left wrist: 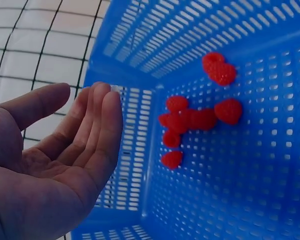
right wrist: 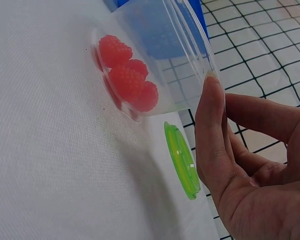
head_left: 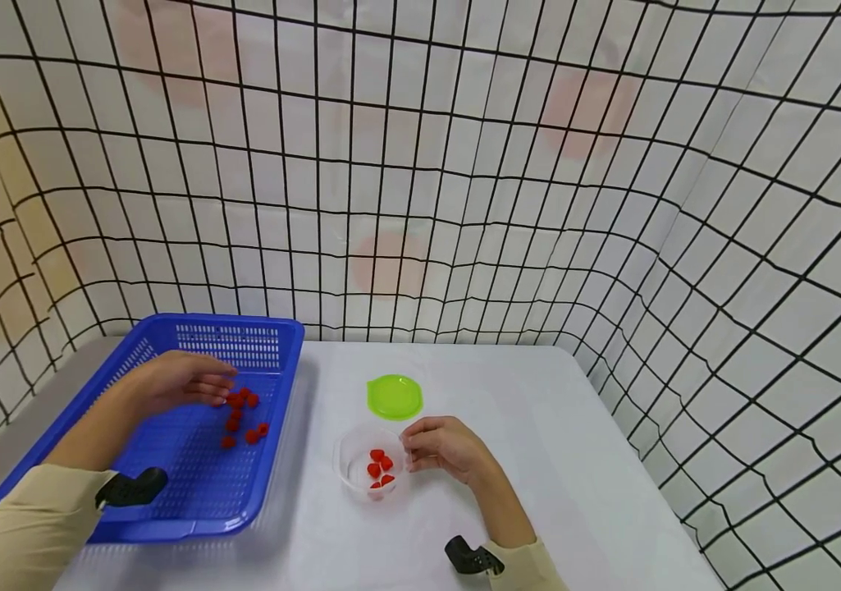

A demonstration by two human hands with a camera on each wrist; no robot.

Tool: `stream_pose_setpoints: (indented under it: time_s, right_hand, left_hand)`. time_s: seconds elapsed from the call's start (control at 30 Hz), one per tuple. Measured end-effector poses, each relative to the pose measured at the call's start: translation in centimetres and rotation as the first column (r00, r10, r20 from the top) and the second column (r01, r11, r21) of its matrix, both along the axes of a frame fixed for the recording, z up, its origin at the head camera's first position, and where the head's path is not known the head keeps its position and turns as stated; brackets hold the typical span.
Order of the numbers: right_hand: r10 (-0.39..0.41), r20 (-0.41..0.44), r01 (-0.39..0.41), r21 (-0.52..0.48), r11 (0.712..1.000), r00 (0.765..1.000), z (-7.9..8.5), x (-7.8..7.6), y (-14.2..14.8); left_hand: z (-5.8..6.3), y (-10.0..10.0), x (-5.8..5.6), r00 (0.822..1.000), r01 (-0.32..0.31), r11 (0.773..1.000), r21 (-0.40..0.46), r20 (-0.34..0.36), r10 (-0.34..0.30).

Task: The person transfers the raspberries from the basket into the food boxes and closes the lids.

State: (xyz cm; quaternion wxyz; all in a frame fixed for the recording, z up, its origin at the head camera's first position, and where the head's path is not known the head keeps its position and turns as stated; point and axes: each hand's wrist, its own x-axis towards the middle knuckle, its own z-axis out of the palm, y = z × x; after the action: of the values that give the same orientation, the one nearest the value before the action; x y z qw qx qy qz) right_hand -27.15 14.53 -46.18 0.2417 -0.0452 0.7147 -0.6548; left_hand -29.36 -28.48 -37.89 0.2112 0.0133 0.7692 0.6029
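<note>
My left hand [head_left: 180, 380] is over the blue basket [head_left: 288, 394], its fingers relaxed and holding nothing. Several red raspberries [left wrist: 177, 120] lie in a loose group on the basket floor, beyond the fingertips in the left wrist view. On the table, my right hand [head_left: 450, 447] pinches the rim of a clear plastic container [head_left: 347, 450] between thumb and fingers. Through its wall, several raspberries [right wrist: 127, 80] show resting at the bottom. A bright green lid [head_left: 395, 397] lies flat behind the container.
The white table [head_left: 523, 402] carries the basket on its left side. A black grid net [head_left: 390, 197] over white sheeting rises at the back and both sides. Each sleeve cuff bears a small black wrist camera [head_left: 473, 556].
</note>
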Motion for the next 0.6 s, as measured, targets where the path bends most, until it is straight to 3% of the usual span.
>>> stream_pose_setpoints:
  time_s: [0.33,0.6]
  right_hand:
    - [-0.002,0.001,0.002,0.001,1.0,1.0,0.2,0.1,-0.1]
    - [-0.004,0.012,0.004,-0.008,1.0,1.0,0.1,0.1,-0.1]
  left_hand:
    - [-1.5,-2.2,-0.4,0.997,-0.068,0.995,-0.067,0.04,0.071]
    - [-3.5,-3.7,-0.9,0.986,-0.14,0.989,-0.047,0.086,0.144]
